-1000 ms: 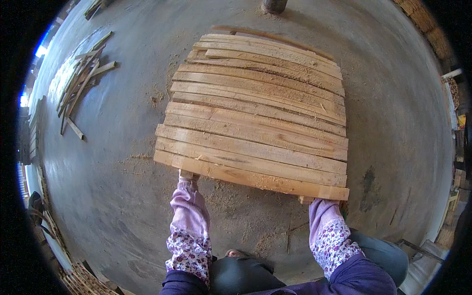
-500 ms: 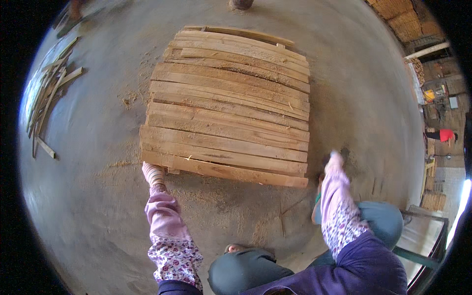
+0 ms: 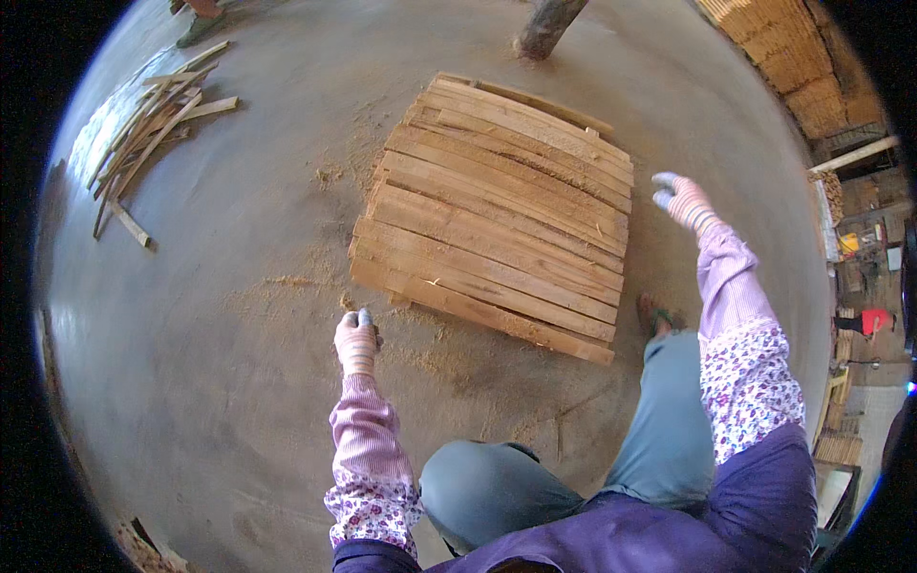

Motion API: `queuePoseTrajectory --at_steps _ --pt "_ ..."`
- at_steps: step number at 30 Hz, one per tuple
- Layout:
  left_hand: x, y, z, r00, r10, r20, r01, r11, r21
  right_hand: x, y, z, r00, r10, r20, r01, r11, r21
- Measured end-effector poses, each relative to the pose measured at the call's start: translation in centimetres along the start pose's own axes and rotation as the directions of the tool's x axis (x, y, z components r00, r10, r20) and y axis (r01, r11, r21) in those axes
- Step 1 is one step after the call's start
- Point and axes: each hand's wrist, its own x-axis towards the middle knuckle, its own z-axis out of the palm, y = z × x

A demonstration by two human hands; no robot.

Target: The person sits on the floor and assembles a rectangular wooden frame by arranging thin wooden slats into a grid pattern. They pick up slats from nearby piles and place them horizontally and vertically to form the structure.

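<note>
A broad stack of sawn wooden boards (image 3: 506, 220) lies on the floor in front of me, its boards side by side with sawdust on top. My left hand (image 3: 357, 342), in a striped glove with grey fingertips, hovers just off the stack's near left corner. Its fingers are curled in, and nothing shows in them. Beyond the stack's right edge, my right hand (image 3: 685, 202) is held out in the same kind of glove. Its fingers are stretched and apart, touching nothing.
Loose wooden strips (image 3: 158, 134) lie in a heap at the far left. A round post (image 3: 546, 29) rises behind the stack. Sawdust (image 3: 287, 282) is scattered on the concrete floor. At the far right are a person in red (image 3: 871, 322) and piled boards (image 3: 783, 53).
My left hand has come away from the near left corner of the stack. My right hand has risen and swung forward along the right side. The view has shifted and turned.
</note>
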Motion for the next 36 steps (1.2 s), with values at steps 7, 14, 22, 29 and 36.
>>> queuePoseTrajectory --at_steps 7,14,22,29,36 --pt "-8.5 1.6 0.6 0.955 -0.019 -0.297 -0.056 0.969 -0.239 3.3 4.4 8.8 0.996 0.049 0.079 -0.029 0.972 -0.235" --pt "-13.0 17.4 4.3 0.837 0.336 -0.432 -0.361 0.932 0.026 7.5 7.1 11.6 0.988 -0.087 0.125 0.081 0.995 0.056" --pt "-12.5 34.8 22.2 0.98 0.166 -0.108 -0.188 0.953 -0.239 10.3 11.7 8.6 0.887 -0.449 0.107 0.374 0.835 0.403" --pt "-10.4 41.5 33.1 0.972 -0.23 0.04 0.171 0.582 -0.795 9.7 11.4 1.5 0.395 -0.74 0.545 0.358 0.67 0.65" --pt "-15.6 38.1 24.3 0.867 -0.42 -0.27 0.189 0.777 -0.601 31.9 8.4 5.2 0.79 -0.587 -0.179 0.608 0.708 0.36"
